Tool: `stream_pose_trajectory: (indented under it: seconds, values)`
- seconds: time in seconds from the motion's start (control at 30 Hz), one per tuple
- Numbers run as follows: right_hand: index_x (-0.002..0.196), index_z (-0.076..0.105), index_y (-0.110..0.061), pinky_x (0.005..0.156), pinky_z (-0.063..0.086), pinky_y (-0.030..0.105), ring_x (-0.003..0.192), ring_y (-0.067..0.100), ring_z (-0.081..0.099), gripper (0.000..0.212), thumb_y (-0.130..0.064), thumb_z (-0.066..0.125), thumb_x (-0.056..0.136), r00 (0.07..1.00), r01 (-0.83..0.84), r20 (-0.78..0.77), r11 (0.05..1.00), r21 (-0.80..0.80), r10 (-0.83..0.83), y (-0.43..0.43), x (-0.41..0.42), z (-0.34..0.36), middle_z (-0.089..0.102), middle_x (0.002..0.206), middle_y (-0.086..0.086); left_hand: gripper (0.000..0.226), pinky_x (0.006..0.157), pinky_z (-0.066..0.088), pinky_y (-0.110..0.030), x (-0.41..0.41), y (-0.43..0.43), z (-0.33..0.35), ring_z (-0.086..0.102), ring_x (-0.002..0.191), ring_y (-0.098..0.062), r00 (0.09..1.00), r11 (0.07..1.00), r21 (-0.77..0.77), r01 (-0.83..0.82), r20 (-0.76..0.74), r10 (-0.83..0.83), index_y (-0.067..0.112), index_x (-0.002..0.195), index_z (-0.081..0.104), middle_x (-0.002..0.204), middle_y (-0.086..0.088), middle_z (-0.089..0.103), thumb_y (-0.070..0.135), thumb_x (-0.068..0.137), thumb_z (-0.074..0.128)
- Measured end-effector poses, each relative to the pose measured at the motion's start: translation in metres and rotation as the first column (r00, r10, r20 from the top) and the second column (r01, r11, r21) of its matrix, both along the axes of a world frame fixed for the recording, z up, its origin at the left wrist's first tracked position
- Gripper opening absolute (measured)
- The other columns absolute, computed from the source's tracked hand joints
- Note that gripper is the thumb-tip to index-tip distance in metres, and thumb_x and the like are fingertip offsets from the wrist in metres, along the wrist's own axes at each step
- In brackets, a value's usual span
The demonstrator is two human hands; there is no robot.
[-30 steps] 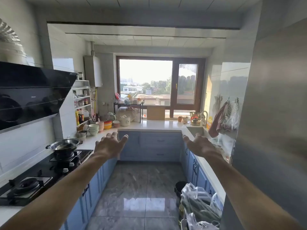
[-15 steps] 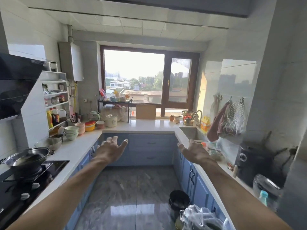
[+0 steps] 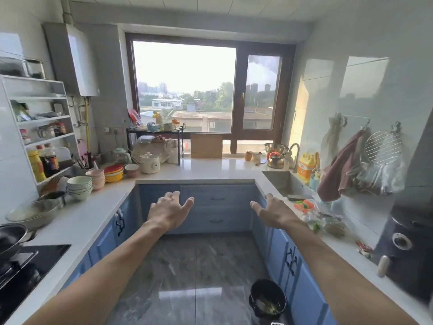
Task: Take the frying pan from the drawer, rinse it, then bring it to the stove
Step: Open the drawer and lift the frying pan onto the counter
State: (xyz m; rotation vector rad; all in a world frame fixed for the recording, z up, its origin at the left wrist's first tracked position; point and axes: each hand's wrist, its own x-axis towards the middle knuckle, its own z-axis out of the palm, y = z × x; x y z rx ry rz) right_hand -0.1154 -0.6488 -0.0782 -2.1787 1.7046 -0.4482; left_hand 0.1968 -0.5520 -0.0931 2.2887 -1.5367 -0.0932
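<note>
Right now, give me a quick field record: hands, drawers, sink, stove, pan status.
left hand: open, empty, held out in the air
right hand: open, empty, held out in the air
drawers: blue, far end under the window, shut
sink: right counter, basin looks empty
stove: left counter, a wok sits on it
frying pan: not in view, nothing taken out yet

A white U-shaped countertop [image 3: 206,171] runs over blue cabinets. Left of its sink [image 3: 284,182] along the back stand a kettle [image 3: 276,159], a cutting board [image 3: 206,146] and a white slow cooker [image 3: 150,163]; farther left, stacked bowls [image 3: 79,187].
</note>
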Motion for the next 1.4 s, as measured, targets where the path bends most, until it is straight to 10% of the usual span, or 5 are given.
stream_pose_trajectory:
  seconds: [0.83, 1.4]
  values:
    - [0.164, 0.038, -0.014, 0.115, 0.048, 0.048, 0.144, 0.035, 0.055, 0.079, -0.066, 0.041, 0.105, 0.999, 0.039, -0.034, 0.973, 0.229, -0.032, -0.592, 0.172, -0.116, 0.054, 0.161, 0.013, 0.086, 0.101, 0.052, -0.046, 0.152, -0.588, -0.114, 0.065, 0.13, -0.029, 0.972, 0.991, 0.132, -0.031, -0.228, 0.061, 0.023, 0.155, 0.054, 0.148, -0.001, 0.067, 0.082, 0.096, 0.032]
    - [0.146, 0.059, -0.017, 0.102, 0.05, 0.037, 0.124, 0.023, 0.064, 0.06, -0.059, 0.051, 0.104, 0.995, -0.097, 0.078, 0.81, 0.578, 0.063, -0.944, 0.314, -0.379, 0.067, 0.142, 0.003, 0.074, 0.099, 0.059, -0.04, 0.205, -0.949, -0.376, 0.073, 0.103, -0.013, 0.827, 0.945, 0.324, -0.042, -0.52, 0.215, 0.034, 0.134, 0.066, 0.106, 0.016, 0.077, 0.086, 0.082, 0.061]
